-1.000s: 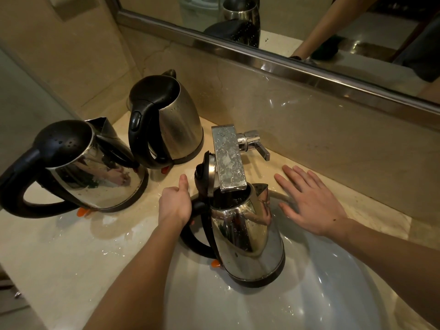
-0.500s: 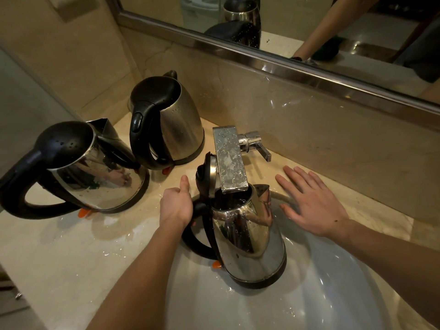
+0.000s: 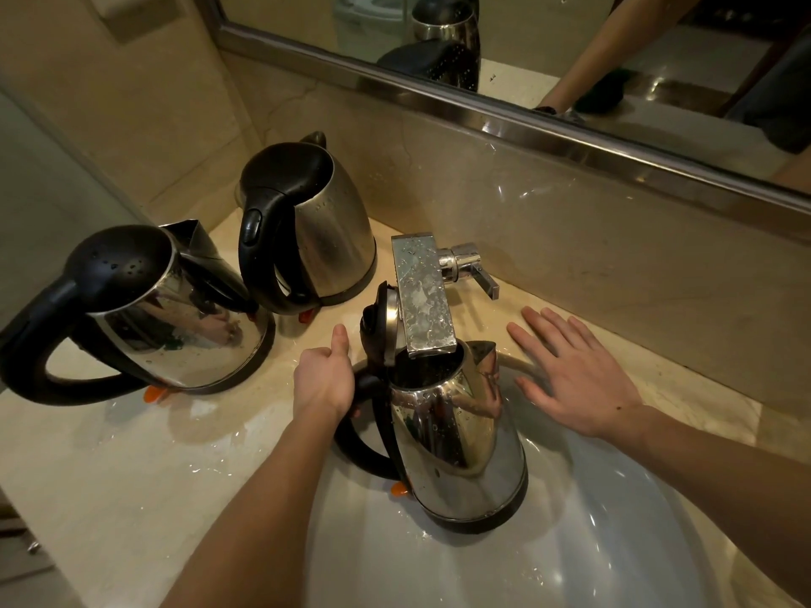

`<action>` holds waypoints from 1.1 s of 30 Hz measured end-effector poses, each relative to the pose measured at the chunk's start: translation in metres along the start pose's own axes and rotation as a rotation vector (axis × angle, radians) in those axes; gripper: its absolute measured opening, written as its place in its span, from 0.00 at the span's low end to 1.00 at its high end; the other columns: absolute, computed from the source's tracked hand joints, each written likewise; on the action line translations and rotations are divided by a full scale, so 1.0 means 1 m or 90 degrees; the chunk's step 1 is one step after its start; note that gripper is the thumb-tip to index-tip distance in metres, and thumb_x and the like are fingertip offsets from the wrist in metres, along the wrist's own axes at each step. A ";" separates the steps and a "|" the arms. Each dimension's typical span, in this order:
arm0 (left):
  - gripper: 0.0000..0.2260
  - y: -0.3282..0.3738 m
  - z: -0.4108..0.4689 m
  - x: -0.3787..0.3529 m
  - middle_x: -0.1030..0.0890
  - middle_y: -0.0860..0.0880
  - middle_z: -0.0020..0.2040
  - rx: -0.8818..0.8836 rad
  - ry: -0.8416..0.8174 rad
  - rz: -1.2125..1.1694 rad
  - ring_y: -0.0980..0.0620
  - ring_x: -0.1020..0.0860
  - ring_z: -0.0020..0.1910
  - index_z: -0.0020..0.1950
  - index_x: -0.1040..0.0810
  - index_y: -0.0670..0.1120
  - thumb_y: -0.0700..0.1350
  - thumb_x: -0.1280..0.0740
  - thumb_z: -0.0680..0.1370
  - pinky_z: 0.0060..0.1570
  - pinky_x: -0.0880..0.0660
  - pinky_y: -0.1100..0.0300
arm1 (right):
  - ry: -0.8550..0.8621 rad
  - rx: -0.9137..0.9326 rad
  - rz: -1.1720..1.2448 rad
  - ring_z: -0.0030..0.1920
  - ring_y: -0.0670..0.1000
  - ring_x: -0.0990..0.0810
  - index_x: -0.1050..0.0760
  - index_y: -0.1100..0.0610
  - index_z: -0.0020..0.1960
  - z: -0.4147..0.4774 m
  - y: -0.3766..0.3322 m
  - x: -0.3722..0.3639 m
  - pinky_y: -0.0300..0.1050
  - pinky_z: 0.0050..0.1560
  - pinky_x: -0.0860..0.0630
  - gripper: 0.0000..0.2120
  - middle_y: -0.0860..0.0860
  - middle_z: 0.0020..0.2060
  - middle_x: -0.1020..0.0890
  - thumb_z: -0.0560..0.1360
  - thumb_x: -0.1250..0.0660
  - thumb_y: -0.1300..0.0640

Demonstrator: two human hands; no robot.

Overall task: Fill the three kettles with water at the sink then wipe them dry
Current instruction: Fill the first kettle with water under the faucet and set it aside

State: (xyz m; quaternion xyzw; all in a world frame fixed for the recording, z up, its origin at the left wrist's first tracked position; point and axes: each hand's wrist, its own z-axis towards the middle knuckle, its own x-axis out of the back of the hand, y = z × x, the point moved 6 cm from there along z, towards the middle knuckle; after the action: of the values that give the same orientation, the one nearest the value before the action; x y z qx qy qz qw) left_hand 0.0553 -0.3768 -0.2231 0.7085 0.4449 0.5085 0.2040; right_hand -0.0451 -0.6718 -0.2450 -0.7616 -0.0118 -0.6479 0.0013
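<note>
Gleaming droplet-speckled steel kettle [image 3: 456, 436], lid [image 3: 379, 326] up, under the tap [image 3: 421, 296].

Shiny steel kettle w/ raised black lid [image 3: 456, 441] sits in the white round sink basin [image 3: 614, 541], mouth under the square chrome tap [image 3: 423, 300]. L hand [image 3: 324, 379] grips its handle; R hand [image 3: 575, 379] lies flat on the basin rim to its R. On the beige stone counter [image 3: 109, 476] to the L: near lidded steel kettle [image 3: 175, 326], w/ far lidded steel kettle [image 3: 333, 239] behind it by the wall, prob. touching

A single wide-angle head camera looks forward and steeply down from close above the sink [image 3: 614, 533], which fills the frame at 5 o'clock. The tabletop [image 3: 109, 476] runs off toward 8 o'clock, and the mirror [image 3: 526, 37] crosses the top toward 1 o'clock.
</note>
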 end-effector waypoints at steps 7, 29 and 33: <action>0.26 0.000 0.000 0.000 0.28 0.43 0.32 0.005 0.002 0.006 0.46 0.27 0.34 0.32 0.35 0.43 0.59 0.46 0.84 0.45 0.29 0.52 | 0.005 0.003 0.008 0.78 0.53 0.48 0.50 0.47 0.80 0.000 -0.001 0.001 0.55 0.75 0.50 0.34 0.52 0.79 0.46 0.78 0.59 0.34; 0.27 -0.002 -0.001 0.000 0.21 0.38 0.39 0.020 -0.003 0.007 0.38 0.19 0.43 0.35 0.31 0.43 0.61 0.48 0.83 0.53 0.22 0.42 | 0.001 -0.004 -0.009 0.78 0.54 0.45 0.48 0.48 0.79 0.000 0.000 0.002 0.54 0.74 0.50 0.33 0.52 0.78 0.43 0.78 0.56 0.35; 0.27 0.000 -0.002 0.001 0.21 0.39 0.38 0.014 -0.001 0.014 0.42 0.21 0.41 0.35 0.30 0.42 0.60 0.49 0.83 0.55 0.23 0.43 | 0.001 -0.001 -0.008 0.78 0.53 0.47 0.50 0.47 0.79 0.000 0.000 0.002 0.53 0.74 0.52 0.33 0.52 0.79 0.45 0.78 0.58 0.34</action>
State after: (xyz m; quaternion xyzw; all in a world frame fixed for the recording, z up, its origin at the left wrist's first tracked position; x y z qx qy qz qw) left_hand 0.0539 -0.3760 -0.2219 0.7159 0.4423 0.5054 0.1908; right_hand -0.0445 -0.6714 -0.2434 -0.7609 -0.0156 -0.6486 -0.0033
